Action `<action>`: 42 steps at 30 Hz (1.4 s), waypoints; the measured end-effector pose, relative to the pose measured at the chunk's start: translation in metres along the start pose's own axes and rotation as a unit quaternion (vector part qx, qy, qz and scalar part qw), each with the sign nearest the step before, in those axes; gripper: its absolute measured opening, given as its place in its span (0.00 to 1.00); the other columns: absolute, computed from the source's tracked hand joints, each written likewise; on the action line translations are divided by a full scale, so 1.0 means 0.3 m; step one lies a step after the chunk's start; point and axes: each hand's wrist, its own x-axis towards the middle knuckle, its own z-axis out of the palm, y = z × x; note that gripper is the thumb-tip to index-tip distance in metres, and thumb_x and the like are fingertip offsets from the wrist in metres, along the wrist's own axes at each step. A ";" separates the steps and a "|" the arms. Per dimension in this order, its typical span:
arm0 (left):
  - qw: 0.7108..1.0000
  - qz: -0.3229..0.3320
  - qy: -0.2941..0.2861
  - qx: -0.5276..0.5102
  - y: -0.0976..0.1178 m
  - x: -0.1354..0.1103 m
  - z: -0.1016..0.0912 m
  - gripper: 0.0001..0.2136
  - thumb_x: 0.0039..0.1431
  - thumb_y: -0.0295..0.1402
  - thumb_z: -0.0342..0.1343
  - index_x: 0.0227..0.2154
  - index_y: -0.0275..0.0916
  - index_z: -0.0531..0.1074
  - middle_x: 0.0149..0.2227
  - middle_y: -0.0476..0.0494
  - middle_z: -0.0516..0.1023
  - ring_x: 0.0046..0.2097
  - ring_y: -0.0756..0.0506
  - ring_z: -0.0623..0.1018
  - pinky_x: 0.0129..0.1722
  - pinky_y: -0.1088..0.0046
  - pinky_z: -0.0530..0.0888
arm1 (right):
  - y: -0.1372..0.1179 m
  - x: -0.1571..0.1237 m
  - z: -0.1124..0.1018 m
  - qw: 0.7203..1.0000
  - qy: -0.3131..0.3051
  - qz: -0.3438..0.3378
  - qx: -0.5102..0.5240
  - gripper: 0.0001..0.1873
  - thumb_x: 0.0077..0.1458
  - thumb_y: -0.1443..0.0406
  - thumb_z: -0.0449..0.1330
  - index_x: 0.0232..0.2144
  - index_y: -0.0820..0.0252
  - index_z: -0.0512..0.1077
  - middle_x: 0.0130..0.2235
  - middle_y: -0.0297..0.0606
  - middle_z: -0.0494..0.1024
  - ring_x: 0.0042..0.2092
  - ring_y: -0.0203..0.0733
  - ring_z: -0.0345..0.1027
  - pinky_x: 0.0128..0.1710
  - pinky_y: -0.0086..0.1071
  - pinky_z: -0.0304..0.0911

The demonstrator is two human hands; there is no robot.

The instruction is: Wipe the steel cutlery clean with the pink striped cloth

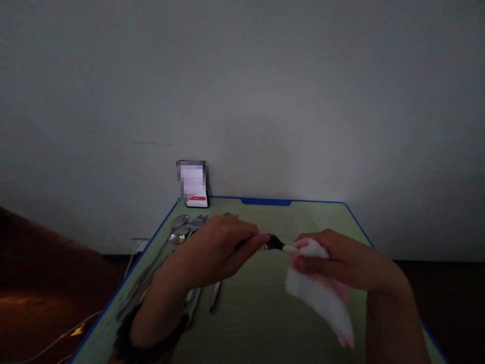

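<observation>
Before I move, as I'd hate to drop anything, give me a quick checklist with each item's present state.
1. Left hand grips the utensil: ok.
2. Right hand holds the pink-and-white cloth: ok.
3. Cloth's hanging end apart from the other cutlery: ok.
4. Phone standing at the table's far left corner: ok.
5. All the other cutlery in view: not ok, left arm covers some.
6. Which kind of utensil: cannot tell.

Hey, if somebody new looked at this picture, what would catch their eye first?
Probably the phone with its bright screen, propped by the wall at the table's far left corner. Next, the white and pink cloth in the right hand, wrapped around one end of a utensil that the left hand grips.
</observation>
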 end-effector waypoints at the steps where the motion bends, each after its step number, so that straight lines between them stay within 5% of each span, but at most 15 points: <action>1: 1.000 -0.007 0.006 0.000 0.002 0.002 0.003 0.16 0.64 0.36 0.42 0.24 0.36 0.68 0.20 0.51 0.69 0.24 0.53 0.68 0.26 0.77 0.61 | 0.000 0.004 0.003 1.000 0.002 -0.002 0.000 0.17 0.55 0.53 0.52 0.31 0.61 0.69 0.25 0.32 0.70 0.25 0.31 0.61 0.23 0.24 0.54; 10: 0.996 -0.045 0.067 -0.027 0.049 0.043 0.034 0.12 0.61 0.37 0.47 0.26 0.37 0.69 0.22 0.51 0.69 0.26 0.51 0.69 0.26 0.75 0.63 | -0.008 0.102 0.061 0.997 0.003 -0.037 0.072 0.17 0.57 0.55 0.50 0.26 0.62 0.66 0.22 0.30 0.64 0.24 0.29 0.55 0.22 0.23 0.51; 14: 0.980 -0.006 0.076 -0.181 0.056 0.027 -0.006 0.11 0.58 0.35 0.54 0.43 0.41 0.68 0.38 0.47 0.72 0.37 0.51 0.72 0.35 0.76 0.69 | 0.016 0.081 0.054 0.978 -0.042 -0.006 0.206 0.17 0.54 0.53 0.53 0.24 0.62 0.65 0.20 0.28 0.62 0.21 0.28 0.54 0.19 0.23 0.50; 17: 0.969 0.020 0.063 -0.239 0.048 0.017 -0.027 0.14 0.55 0.34 0.57 0.44 0.43 0.69 0.46 0.45 0.71 0.45 0.49 0.71 0.43 0.74 0.69 | 0.027 0.076 0.053 0.956 -0.092 0.009 0.279 0.16 0.51 0.53 0.56 0.25 0.62 0.65 0.20 0.28 0.63 0.20 0.28 0.55 0.19 0.23 0.51; 21: 0.966 -0.010 0.071 -0.250 0.028 0.018 -0.023 0.11 0.52 0.35 0.60 0.38 0.41 0.72 0.38 0.48 0.76 0.39 0.50 0.74 0.39 0.76 0.71 | 0.031 0.098 0.064 0.951 -0.129 -0.009 0.280 0.17 0.50 0.53 0.57 0.28 0.62 0.67 0.22 0.29 0.64 0.23 0.30 0.58 0.21 0.24 0.54; 29: 0.969 -0.099 0.107 -0.197 0.016 0.022 -0.003 0.08 0.55 0.38 0.56 0.33 0.39 0.74 0.30 0.51 0.78 0.29 0.53 0.74 0.27 0.81 0.70 | 0.002 0.103 0.066 0.989 -0.021 -0.023 0.143 0.14 0.53 0.56 0.56 0.29 0.63 0.67 0.24 0.30 0.66 0.26 0.30 0.58 0.24 0.24 0.55; 35: 0.966 -0.117 0.060 -0.221 0.015 0.026 -0.009 0.08 0.55 0.38 0.56 0.34 0.42 0.75 0.29 0.54 0.78 0.29 0.54 0.75 0.27 0.83 0.68 | -0.004 0.114 0.075 0.985 0.008 -0.016 0.170 0.14 0.51 0.56 0.58 0.30 0.62 0.68 0.26 0.31 0.67 0.27 0.31 0.58 0.26 0.24 0.55; 42: 0.972 -0.106 0.078 -0.197 0.009 0.021 -0.008 0.09 0.53 0.38 0.58 0.35 0.43 0.75 0.30 0.53 0.79 0.28 0.53 0.74 0.27 0.81 0.67 | 0.000 0.128 0.084 0.982 0.019 -0.005 0.187 0.15 0.49 0.55 0.60 0.32 0.62 0.69 0.28 0.32 0.69 0.28 0.32 0.60 0.26 0.25 0.57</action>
